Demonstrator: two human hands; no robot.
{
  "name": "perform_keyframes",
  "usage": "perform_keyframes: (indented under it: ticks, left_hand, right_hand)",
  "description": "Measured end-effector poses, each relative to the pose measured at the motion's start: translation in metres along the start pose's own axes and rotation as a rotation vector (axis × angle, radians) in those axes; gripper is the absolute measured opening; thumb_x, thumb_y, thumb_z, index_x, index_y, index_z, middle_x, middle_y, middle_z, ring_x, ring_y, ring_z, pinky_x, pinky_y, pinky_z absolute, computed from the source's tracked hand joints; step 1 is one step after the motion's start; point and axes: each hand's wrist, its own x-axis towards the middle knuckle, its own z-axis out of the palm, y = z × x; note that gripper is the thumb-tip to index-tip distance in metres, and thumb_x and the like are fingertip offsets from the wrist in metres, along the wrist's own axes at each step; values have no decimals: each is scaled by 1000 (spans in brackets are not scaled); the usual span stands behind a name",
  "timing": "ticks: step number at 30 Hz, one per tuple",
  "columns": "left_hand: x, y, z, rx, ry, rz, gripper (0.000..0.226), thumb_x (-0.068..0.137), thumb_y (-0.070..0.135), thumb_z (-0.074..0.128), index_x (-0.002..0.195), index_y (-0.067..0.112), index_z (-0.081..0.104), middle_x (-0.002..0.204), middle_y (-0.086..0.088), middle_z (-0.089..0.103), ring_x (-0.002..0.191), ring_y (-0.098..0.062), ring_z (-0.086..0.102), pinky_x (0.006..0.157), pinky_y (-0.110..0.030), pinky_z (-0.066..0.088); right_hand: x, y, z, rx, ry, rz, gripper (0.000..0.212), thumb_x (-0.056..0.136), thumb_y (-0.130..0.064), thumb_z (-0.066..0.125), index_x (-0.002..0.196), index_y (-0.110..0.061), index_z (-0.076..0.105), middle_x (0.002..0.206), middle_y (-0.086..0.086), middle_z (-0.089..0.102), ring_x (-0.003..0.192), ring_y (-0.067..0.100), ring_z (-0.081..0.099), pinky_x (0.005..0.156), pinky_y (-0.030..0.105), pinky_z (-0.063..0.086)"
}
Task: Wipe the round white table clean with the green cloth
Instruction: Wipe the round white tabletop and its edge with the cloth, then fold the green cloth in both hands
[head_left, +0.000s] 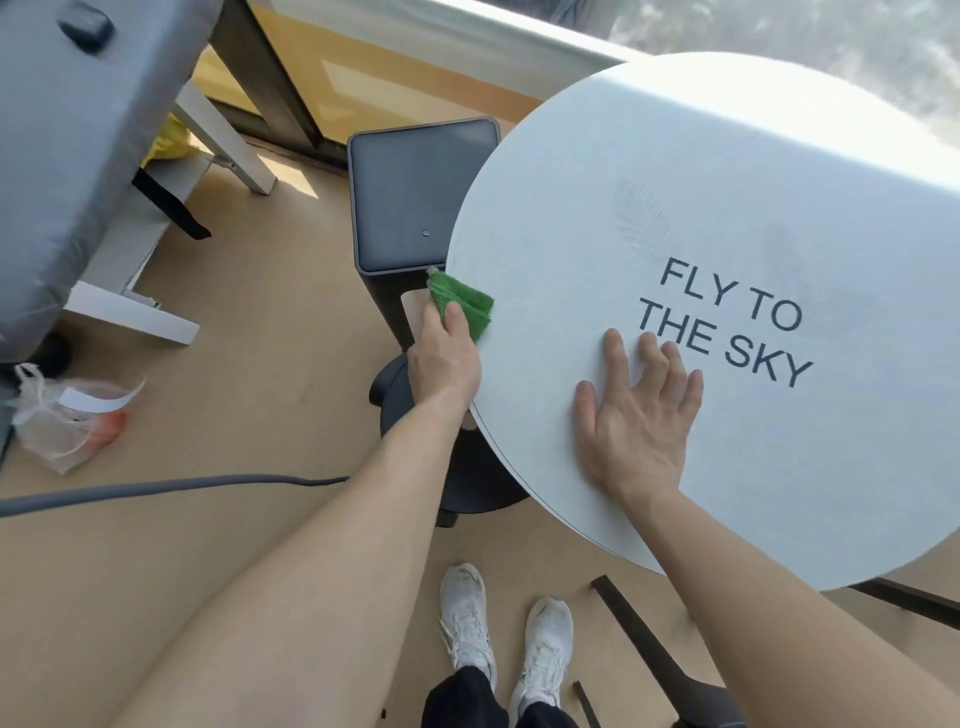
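- Left hand (441, 358) clamped on the green cloth (461, 302), thumb on top, fingers tucked under; cloth folded over the table's left rim – prob. to catch edge and top in one pass.
- Right hand (636, 415) flat on the round white table (597, 208), fingers spread, holding nothing, palm near the front rim, fingertips just short of the "FLY TO THE SKY" lettering (727, 322) – looks like bracing so the top doesn't rock.
- Hands apart, both w/ the table's near-left part.
- Dark stool (415, 192) just left of table, seat partly under the rim.
- Black round base (415, 395) below the table's left edge.
- White shoes (506, 629) on the floor below the front rim.
- Top shows no obvious dirt; can't judge how much is done.
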Motion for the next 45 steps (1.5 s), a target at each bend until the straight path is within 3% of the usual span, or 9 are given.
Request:
perform_keyframes:
  ticks: [5,13,17,23,27,32,36,40,45]
  left_hand:
    - [-61,-38,-5,-10,-80,-83,40,104,45,28,116,18,56,88,5,60,94,-27,56,75,-33,33]
    - [17,18,-26,65,121,128,29,104,32,37,114,17,60,105,-3,66,92,-26,54,75,-32,37]
    - [19,50,-59,-296,152,26,30,102,33,44,88,10,59,77,4,55,79,-21,49,73,-31,40]
    - [-3,79,-107,-989,-281,-276,43,97,45,42,118,19,69,121,-14,69,113,-35,65,97,-50,50]
    - [-26,108,-119,-1016,-536,-279,68,91,62,46,133,10,60,127,-18,65,114,-33,63,98,-46,50]
    - [-52,144,-123,-886,-723,-285,45,90,30,62,127,4,61,126,-21,64,113,-33,65,94,-44,53]
    - [-51,161,-141,-873,-723,-324,41,94,7,46,133,-1,55,131,-23,60,121,-37,59,101,-51,47]
    - [-46,177,-170,-910,-601,-409,46,100,24,32,131,2,57,129,-20,63,120,-35,59,99,-49,46]
    - [-31,177,-204,-730,-268,-378,39,99,32,42,119,7,65,118,-18,69,103,-32,68,91,-51,53]
  right_hand:
    - [0,1,0,-12,0,7,60,95,-48,31,151,-26,23,155,11,20,146,32,9,118,56,5]
    - [2,1,1,-25,-4,8,61,94,-48,30,151,-27,25,155,10,21,146,33,10,118,55,5]
    - [3,2,-2,-22,-14,8,62,93,-49,31,151,-27,27,154,10,23,145,33,12,118,55,5]
    - [4,-3,-22,32,-155,45,61,89,-48,30,147,-29,27,152,8,21,145,30,10,118,52,3]
    - [25,-28,-77,414,-231,223,49,89,-38,48,135,-22,50,140,7,41,134,26,34,114,44,24]
    - [59,-75,-172,1603,-676,396,64,97,-59,32,118,-13,69,122,10,69,115,28,62,108,51,40]
    - [80,-83,-212,1673,-1050,293,69,87,-72,43,129,-22,65,129,9,65,121,28,60,102,55,44]
    - [93,-89,-231,1674,-1090,221,51,83,-41,69,126,-15,64,122,11,68,108,29,65,87,45,54]
    - [104,-134,-251,1411,-937,234,35,85,2,67,119,2,63,106,21,71,87,33,69,72,44,59]
